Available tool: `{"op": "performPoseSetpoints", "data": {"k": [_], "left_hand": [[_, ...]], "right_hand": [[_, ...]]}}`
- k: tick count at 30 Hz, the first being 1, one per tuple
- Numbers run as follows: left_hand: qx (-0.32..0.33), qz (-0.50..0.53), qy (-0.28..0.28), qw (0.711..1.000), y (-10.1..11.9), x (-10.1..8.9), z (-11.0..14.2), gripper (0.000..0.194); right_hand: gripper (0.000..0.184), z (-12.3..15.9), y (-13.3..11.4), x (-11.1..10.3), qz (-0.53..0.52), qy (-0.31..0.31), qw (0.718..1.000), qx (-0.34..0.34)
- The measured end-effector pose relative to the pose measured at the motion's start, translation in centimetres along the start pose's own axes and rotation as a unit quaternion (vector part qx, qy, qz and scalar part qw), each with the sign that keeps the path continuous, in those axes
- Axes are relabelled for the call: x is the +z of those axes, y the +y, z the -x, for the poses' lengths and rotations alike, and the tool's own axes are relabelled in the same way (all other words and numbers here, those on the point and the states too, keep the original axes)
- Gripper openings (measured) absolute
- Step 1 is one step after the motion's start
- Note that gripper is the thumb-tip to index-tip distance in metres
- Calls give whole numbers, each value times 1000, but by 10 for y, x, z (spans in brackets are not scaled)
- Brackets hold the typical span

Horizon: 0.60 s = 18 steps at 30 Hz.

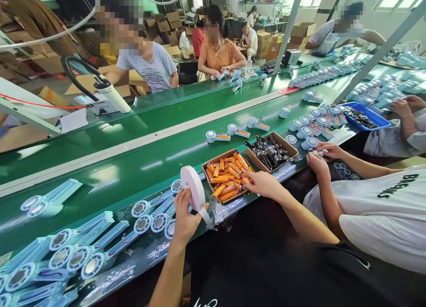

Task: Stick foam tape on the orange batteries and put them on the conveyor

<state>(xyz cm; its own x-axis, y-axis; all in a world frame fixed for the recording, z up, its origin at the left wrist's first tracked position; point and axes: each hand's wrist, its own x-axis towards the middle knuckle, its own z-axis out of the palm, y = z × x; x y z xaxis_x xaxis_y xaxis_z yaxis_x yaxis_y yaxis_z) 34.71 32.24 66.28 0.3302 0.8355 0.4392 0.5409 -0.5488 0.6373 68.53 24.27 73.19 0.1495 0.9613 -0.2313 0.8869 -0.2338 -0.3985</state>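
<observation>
My left hand is closed around a roll of white tape, held upright at the bench edge, with a loose strip hanging below it. My right hand reaches over the near right corner of a cardboard box full of orange cylindrical batteries. Its fingertips are pinched at one of the batteries, partly hidden by the hand. Left of the tape roll, several light-blue handheld fan bodies lie with their round heads towards me and open handles.
A second box of black circuit strips adjoins the batteries. Blue fan bodies with orange cells lie on the green conveyor. To the right, a co-worker's hands handle small white parts; a blue tray stands beyond. Other people sit across the line.
</observation>
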Motion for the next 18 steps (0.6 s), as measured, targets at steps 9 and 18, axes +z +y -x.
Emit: {"op": "performPoseSetpoints", "data": {"k": [9,18], "left_hand": [[143,-101,-8,984,29,-4,-5,67],[165,-193,-15,967,44,4,6,66]], "right_hand": [[50,3,-25,-2,-656,150,736,-78],[37,3,-70,35,-628,266,726,-92]]}}
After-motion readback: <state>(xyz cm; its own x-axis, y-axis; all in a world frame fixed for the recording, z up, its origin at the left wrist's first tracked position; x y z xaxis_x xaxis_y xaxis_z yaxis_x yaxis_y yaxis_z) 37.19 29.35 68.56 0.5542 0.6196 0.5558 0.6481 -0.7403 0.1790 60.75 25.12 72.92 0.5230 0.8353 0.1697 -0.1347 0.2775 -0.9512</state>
